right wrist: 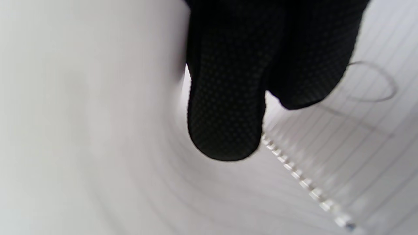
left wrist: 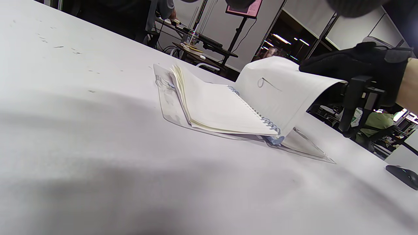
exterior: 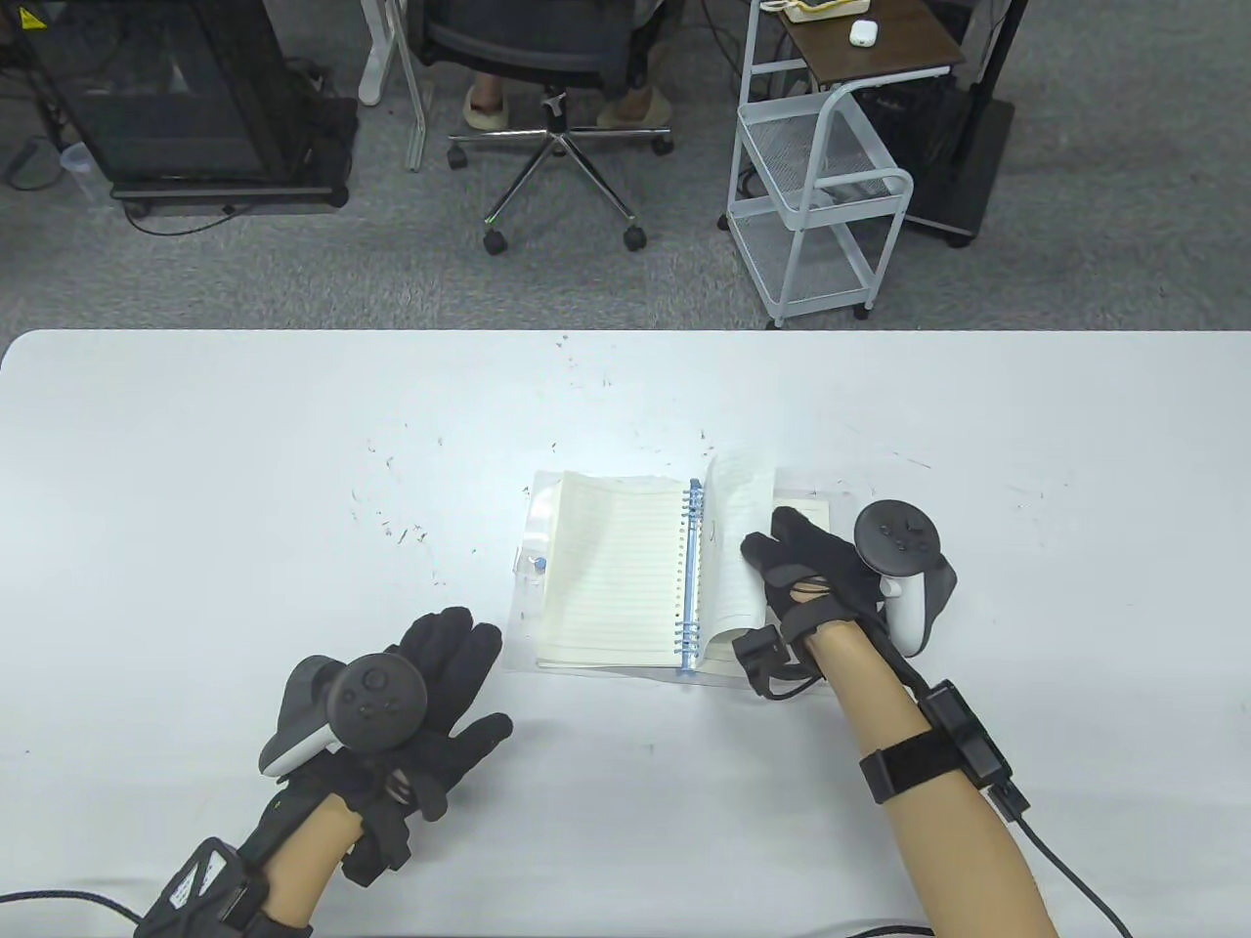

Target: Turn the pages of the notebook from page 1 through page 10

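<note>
A spiral notebook (exterior: 611, 572) with a blue coil lies open on the white table (exterior: 244, 489), on its clear plastic cover. My right hand (exterior: 772, 552) holds one lined page (exterior: 728, 547) by its outer edge, lifted and curled up over the right half. In the left wrist view that page (left wrist: 277, 91) arches up from the coil, with my right hand (left wrist: 352, 65) at its edge. In the right wrist view my fingertips (right wrist: 225, 98) press against the curved page (right wrist: 98, 114). My left hand (exterior: 469, 674) rests flat on the table, fingers spread, below and left of the notebook, empty.
The table has small dark marks (exterior: 401, 532) left of the notebook. A dark mouse (left wrist: 403, 176) lies on the table near the right arm. Beyond the far edge stand an office chair (exterior: 557, 127) and a white wire cart (exterior: 821, 195).
</note>
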{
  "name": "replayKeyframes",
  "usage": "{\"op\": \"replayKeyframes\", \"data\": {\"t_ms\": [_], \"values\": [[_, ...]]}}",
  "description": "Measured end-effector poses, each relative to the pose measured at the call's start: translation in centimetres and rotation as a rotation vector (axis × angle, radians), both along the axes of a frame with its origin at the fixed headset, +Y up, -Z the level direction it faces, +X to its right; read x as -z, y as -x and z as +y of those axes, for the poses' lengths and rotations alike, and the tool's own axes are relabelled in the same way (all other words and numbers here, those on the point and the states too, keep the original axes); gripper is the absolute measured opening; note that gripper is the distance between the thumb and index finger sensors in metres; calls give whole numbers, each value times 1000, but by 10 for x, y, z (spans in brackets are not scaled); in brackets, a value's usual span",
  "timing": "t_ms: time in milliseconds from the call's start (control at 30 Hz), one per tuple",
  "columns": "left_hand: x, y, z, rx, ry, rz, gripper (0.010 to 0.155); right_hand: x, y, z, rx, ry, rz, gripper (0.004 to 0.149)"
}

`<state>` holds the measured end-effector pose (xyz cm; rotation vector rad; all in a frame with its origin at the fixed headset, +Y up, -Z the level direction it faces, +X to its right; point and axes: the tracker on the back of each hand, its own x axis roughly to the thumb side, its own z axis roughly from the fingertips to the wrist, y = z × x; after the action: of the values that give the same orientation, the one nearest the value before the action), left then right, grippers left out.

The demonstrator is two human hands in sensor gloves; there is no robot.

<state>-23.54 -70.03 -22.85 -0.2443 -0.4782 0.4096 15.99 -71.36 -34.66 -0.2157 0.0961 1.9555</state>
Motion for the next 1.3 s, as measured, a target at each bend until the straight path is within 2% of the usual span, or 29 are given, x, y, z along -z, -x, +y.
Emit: {"op": "replayKeyframes", "data": {"t_ms": [200, 367, 633, 900, 1033, 1133, 1300], "values": [[0, 1, 2, -8, -12, -4, 85, 17, 46, 16, -103, -10, 115, 58], [0, 0, 3, -13, -22, -9, 85, 29, 79, 16, -228, -2, 159, 57], [-1, 2, 7, -26, -40, -11, 85, 41, 123, -8, -331, 37, 225, 56], [-1, 1, 7, -21, -29, -9, 86, 47, 148, -32, -459, 62, 270, 53], [0, 0, 6, -14, -20, -8, 85, 50, 158, -38, -514, 91, 325, 55], [0, -1, 5, -11, -14, -7, 85, 50, 163, -39, -491, 106, 350, 57], [1, -1, 5, -9, -8, -2, 85, 53, 167, -41, -505, 137, 392, 49]]}}
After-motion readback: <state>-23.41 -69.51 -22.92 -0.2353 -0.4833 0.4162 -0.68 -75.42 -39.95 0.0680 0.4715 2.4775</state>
